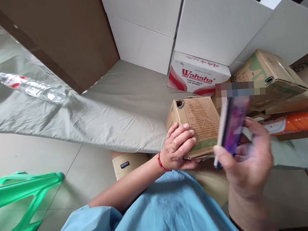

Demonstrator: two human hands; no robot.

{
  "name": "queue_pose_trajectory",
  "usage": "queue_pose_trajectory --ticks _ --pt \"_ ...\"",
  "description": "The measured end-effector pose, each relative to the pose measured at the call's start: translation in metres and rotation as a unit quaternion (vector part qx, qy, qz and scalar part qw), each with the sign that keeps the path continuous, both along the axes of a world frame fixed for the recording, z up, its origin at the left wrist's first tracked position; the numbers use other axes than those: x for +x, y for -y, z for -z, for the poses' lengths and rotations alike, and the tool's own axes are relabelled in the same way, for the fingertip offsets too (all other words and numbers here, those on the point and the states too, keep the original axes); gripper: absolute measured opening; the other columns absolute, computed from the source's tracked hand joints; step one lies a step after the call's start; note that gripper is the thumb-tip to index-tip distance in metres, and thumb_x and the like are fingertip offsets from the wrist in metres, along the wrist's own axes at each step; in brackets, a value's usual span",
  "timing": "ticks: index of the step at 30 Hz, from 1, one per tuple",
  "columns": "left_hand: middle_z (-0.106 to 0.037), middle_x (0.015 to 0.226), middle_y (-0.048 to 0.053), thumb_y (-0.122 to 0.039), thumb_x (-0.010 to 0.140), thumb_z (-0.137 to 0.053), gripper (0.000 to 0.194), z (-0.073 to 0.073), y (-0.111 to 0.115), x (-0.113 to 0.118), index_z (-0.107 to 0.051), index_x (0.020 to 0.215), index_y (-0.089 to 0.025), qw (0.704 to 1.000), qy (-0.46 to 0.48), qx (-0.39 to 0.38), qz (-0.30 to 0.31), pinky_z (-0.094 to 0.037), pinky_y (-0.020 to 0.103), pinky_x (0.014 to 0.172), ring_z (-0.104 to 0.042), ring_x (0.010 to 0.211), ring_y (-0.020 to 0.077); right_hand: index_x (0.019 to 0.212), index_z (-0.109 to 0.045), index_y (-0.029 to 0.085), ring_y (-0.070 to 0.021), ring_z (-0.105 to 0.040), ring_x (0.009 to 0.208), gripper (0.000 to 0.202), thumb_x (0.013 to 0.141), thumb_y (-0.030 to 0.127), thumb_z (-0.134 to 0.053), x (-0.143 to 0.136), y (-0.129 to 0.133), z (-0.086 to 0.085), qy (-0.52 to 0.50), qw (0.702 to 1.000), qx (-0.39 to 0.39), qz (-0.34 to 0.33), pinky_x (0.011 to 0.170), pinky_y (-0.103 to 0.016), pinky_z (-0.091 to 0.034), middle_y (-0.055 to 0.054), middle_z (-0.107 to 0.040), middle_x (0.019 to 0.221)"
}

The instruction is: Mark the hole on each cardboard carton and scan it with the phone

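A small brown cardboard box (205, 120) with a green band and printed text sits in front of me, near the edge of the grey cloth-covered surface. My left hand (178, 145) grips its near left corner, fingers over the printed face and thumb low at the near edge. Just right of the box, my right hand (248, 161) holds up a phone (234, 127) between thumb and fingers. The phone is tilted and blurred, with a purple-pink face and a pale edge. A pixelated patch covers the area at its top.
Behind stands a white and red Wahaba-type water carton (198, 75). Further right are brown cartons (269, 72) and an orange bottle (302, 122). A clear plastic bottle (33, 88) lies on the grey cloth (103, 112) at left. A green stool (25, 205) stands on the floor.
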State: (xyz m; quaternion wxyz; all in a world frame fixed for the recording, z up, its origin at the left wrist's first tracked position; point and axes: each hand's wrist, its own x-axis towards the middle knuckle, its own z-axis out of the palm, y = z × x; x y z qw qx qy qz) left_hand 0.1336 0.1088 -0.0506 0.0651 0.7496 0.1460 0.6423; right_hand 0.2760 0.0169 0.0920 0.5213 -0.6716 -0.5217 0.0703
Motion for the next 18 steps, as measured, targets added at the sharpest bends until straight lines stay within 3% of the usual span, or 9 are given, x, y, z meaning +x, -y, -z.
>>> queue_pose_trajectory --ticks 2,4,8,11,14,16,18 --pt "-0.076 0.134 0.014 -0.061 0.09 -0.078 0.071 -0.003 0.0 -0.002 -0.059 0.145 -0.021 1.0 -0.004 0.012 -0.004 -0.047 0.058 0.129 -0.067 0.144 0.0347 0.149 -0.054 0.021 -0.0231 -0.071 0.087 0.089 0.076 0.058 -0.09 0.033 0.006 0.014 -0.036 0.995 0.027 0.089 0.071 -0.036 -0.06 -0.012 -0.068 0.122" --pt "-0.078 0.13 0.013 -0.063 0.095 -0.072 0.064 -0.007 -0.001 -0.004 -0.061 0.141 -0.02 0.999 -0.002 0.029 -0.016 -0.047 0.056 0.13 -0.067 0.144 0.033 0.145 -0.057 0.018 -0.0263 -0.072 0.089 0.091 0.072 0.063 -0.089 0.075 0.009 0.036 -0.017 0.984 0.009 0.178 0.079 -0.04 -0.06 -0.011 -0.069 0.114" --pt "-0.08 0.121 0.011 -0.062 0.105 -0.058 0.051 -0.018 -0.007 -0.012 -0.067 0.13 -0.018 0.997 -0.036 0.061 -0.041 -0.047 0.053 0.132 -0.071 0.139 0.0283 0.13 -0.062 0.015 -0.0414 -0.066 0.124 0.086 0.066 0.069 -0.081 0.15 0.013 0.096 0.073 0.929 -0.188 0.312 0.108 -0.058 -0.056 -0.021 -0.066 0.128" --pt "-0.081 0.125 0.008 -0.062 0.104 -0.063 0.045 -0.025 -0.011 -0.037 -0.068 0.127 -0.023 0.993 -0.09 0.065 -0.036 -0.049 0.057 0.13 -0.072 0.137 0.0284 0.126 -0.061 0.011 -0.0477 -0.051 0.145 0.083 0.067 0.066 -0.076 0.181 0.015 0.133 0.091 0.9 -0.293 0.309 0.123 -0.061 -0.046 -0.031 -0.061 0.137" --pt "-0.078 0.134 0.014 -0.064 0.096 -0.074 0.059 -0.023 -0.009 -0.085 -0.068 0.133 -0.018 0.992 -0.114 0.05 -0.029 -0.047 0.057 0.133 -0.065 0.145 0.0338 0.13 -0.059 0.006 -0.048 -0.049 0.149 0.087 0.067 0.062 -0.077 0.196 0.013 0.156 0.103 0.883 -0.36 0.284 0.121 -0.059 -0.047 -0.034 -0.059 0.139" --pt "-0.072 0.148 0.013 -0.054 0.093 -0.08 0.059 -0.014 -0.002 -0.123 -0.066 0.142 -0.025 0.99 -0.126 -0.03 -0.062 -0.05 0.06 0.13 -0.063 0.149 0.0358 0.133 -0.059 0.004 -0.0469 -0.05 0.148 0.089 0.067 0.06 -0.077 0.203 0.01 0.165 0.106 0.877 -0.384 0.269 0.12 -0.056 -0.047 -0.035 -0.058 0.139" --pt "-0.072 0.148 0.01 -0.05 0.083 -0.09 0.063 -0.001 0.008 -0.159 -0.068 0.139 -0.032 0.976 -0.079 -0.174 -0.106 -0.052 0.066 0.126 -0.063 0.147 0.0405 0.135 -0.06 0.003 -0.0462 -0.052 0.146 0.091 0.066 0.06 -0.078 0.21 0.006 0.172 0.102 0.875 -0.398 0.258 0.12 -0.055 -0.047 -0.034 -0.058 0.14"
